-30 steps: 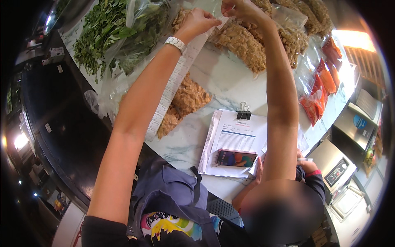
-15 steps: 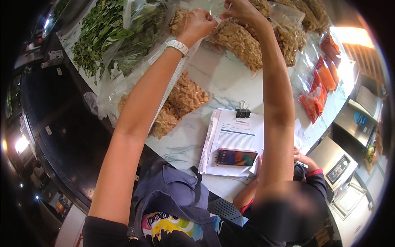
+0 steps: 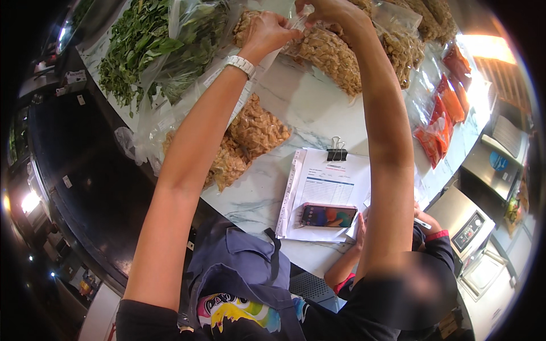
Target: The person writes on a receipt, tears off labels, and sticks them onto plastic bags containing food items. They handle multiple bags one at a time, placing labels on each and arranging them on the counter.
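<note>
Papers [image 3: 310, 196] under a phone [image 3: 329, 216] lay partly hidden by the right forearm [image 3: 392, 153]. Beyond, the left forearm [image 3: 196, 131] covered much of a printed strip [image 3: 241, 99] on the counter [image 3: 318, 122]. Farthest, a pale scrap [image 3: 297, 21] showed between left hand [image 3: 266, 34] and right hand [image 3: 325, 12], the latter cropped; whether the bent fingers gripped it could not be told.

A white, grey-veined marble-patterned table [image 3: 318, 116] ran beneath it all. Leafy greens [image 3: 133, 54], partly wrapped in clear plastic, lay at its far left; nearer sat a clear bag of brown chunks [image 3: 259, 128]. More bags of tan pieces [image 3: 333, 59] crowded the far side, red and orange packets [image 3: 435, 136] lined the right, and a clipped paper stack [image 3: 327, 190] rested near the front
</note>
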Tool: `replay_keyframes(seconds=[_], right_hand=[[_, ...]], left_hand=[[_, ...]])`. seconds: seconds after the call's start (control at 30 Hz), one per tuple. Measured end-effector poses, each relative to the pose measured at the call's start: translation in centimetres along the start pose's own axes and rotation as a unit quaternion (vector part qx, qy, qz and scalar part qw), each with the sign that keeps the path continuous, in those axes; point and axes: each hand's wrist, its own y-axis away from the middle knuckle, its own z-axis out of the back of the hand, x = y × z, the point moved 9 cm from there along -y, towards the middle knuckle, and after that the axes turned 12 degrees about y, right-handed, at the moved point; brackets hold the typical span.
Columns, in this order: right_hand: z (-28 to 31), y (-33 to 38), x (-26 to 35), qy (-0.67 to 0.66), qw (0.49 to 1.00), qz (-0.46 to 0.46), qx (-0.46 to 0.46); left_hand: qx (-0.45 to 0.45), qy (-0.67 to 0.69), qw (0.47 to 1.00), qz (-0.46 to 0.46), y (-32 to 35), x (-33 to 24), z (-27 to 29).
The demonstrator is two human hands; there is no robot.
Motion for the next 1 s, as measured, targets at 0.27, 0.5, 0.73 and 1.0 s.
replay_keyframes(seconds=[0.27, 0.5, 0.73, 1.0], right_hand=[[3.6, 3.2, 1.7, -0.015, 0.990, -0.056, -0.132], [0.6, 16.4, 0.1, -0.136, 0.937, -0.261, -0.189], [-2.0, 16.1, 3.8, 0.103, 0.943, -0.308, -0.071], [-2.6, 15.5, 3.8, 0.134, 0.937, -0.320, -0.042]], left_hand=[[-0.044, -0.043, 0.998, 0.013, 0.7, -0.6, 0.5], [-0.107, -0.083, 0.988, -0.073, 7.4, -2.5, 6.6], [-0.116, 0.251, 0.961, -0.032, 22.9, -1.9, 18.9], [-0.218, 0.249, 0.944, 0.007, 40.9, -2.1, 30.7]])
